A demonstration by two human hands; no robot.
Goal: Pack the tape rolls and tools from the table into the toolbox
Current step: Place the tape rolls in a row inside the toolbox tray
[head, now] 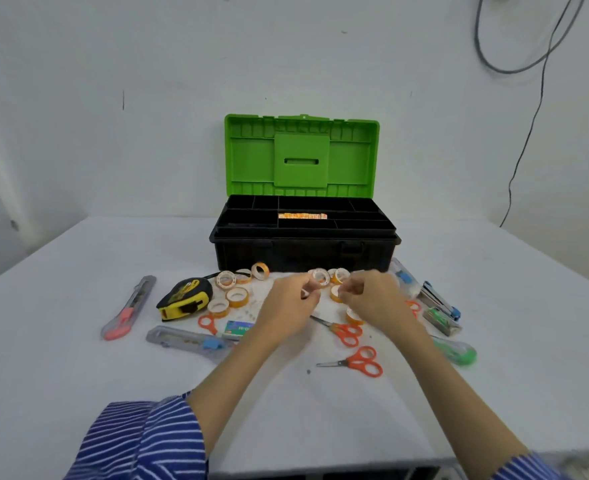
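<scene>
I see one row of tape in the green-lidded black toolbox point(303, 251); both hands' grips, left point(291, 303) and right point(372, 299), pinch small orange-cored tape rolls point(336, 294); scissors, cutters remain.

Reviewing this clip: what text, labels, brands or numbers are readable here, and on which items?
No text can be read in full.
Tape measure: dark print on its yellow label, too blurred to read.
Small green and blue box: white lettering, too blurred to read.
Orange patterned strip in the toolbox tray: markings too small to read.
Tape rolls: no legible print.
</scene>
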